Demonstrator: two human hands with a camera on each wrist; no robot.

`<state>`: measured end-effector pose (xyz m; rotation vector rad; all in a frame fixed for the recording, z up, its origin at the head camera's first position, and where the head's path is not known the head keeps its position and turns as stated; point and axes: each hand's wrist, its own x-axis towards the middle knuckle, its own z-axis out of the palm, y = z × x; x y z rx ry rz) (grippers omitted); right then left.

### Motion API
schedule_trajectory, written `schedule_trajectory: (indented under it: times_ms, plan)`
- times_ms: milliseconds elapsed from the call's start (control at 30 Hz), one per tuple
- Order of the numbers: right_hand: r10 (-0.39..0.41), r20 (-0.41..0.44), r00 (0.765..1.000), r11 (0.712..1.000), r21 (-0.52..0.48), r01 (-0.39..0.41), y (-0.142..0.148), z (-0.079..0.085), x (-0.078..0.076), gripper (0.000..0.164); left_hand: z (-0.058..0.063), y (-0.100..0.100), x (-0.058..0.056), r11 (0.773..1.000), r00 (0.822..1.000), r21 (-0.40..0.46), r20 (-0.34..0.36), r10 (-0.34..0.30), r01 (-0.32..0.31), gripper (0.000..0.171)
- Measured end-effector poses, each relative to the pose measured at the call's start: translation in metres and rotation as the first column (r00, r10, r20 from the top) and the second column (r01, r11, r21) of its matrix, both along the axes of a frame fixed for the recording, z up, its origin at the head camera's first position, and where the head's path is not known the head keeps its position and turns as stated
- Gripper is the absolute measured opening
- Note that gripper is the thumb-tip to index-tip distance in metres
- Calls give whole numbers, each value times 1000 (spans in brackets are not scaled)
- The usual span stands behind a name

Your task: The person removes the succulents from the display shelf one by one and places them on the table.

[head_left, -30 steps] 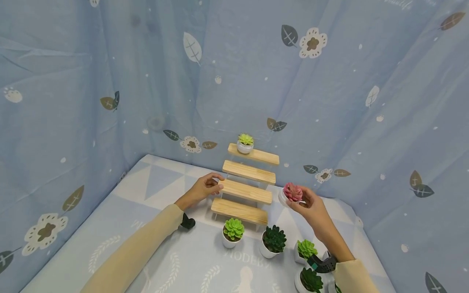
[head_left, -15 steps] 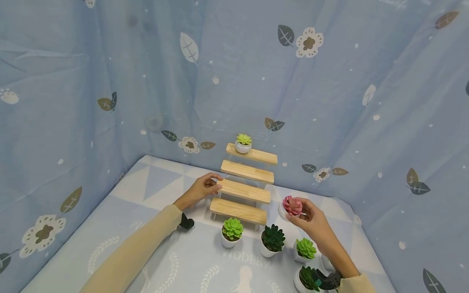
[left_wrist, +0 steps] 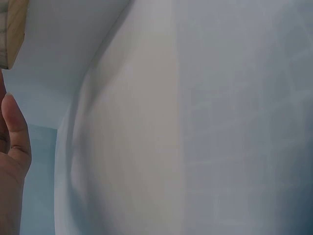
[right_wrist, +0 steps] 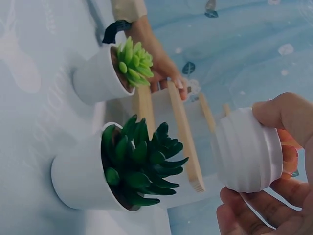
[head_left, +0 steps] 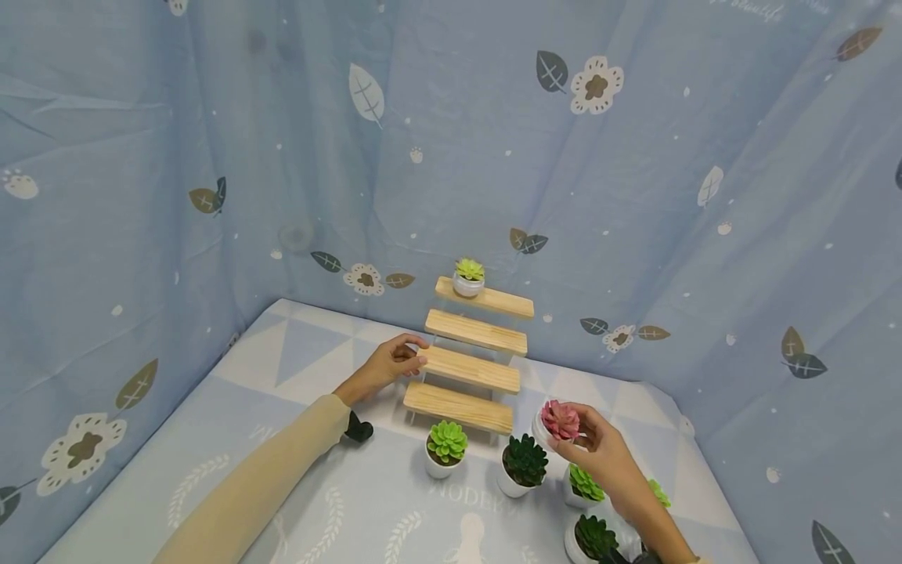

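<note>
My right hand (head_left: 599, 450) holds a white ribbed pot (right_wrist: 247, 152) with a pink succulent (head_left: 560, 420), the thumb on one side and fingers on the other. It hangs to the right of a four-step wooden display stand (head_left: 468, 370). At the left end of the stand's second step from the bottom, my left hand (head_left: 389, 364) pinches the board between thumb and fingers; in the left wrist view only the thumb side (left_wrist: 14, 129) shows beside the board's end (left_wrist: 12, 34). A small light-green succulent (head_left: 468, 276) in a white pot stands on the top step.
In front of the stand are a bright-green succulent (head_left: 445, 448) and a dark-green succulent (head_left: 524, 464) in white pots. More potted succulents (head_left: 595, 539) cluster at the right, partly behind my right arm. A patterned blue curtain (head_left: 451, 157) hangs behind.
My right hand has come down and towards me with the pink succulent, past the stand's lower steps. My left hand has stayed at the step's end.
</note>
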<state>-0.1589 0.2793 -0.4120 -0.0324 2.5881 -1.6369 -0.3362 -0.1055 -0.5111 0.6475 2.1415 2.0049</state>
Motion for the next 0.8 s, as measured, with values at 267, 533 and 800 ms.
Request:
schedule_trajectory:
  times_ms: [267, 533, 800]
  plan:
    - [-8, 33, 999, 999, -46, 10, -4, -4, 11, 64, -1, -1, 0, 1000, 1000, 6, 3, -6, 6, 39]
    - [-26, 56, 998, 999, -40, 28, -9, -10, 22, 63, -2, 0, 0, 1000, 1000, -2, -1, -11, 11, 40]
    - [-42, 83, 996, 995, -86, 49, -11, -14, 30, 65, -2, -1, -2, 1000, 1000, 1, 3, -10, 10, 39]
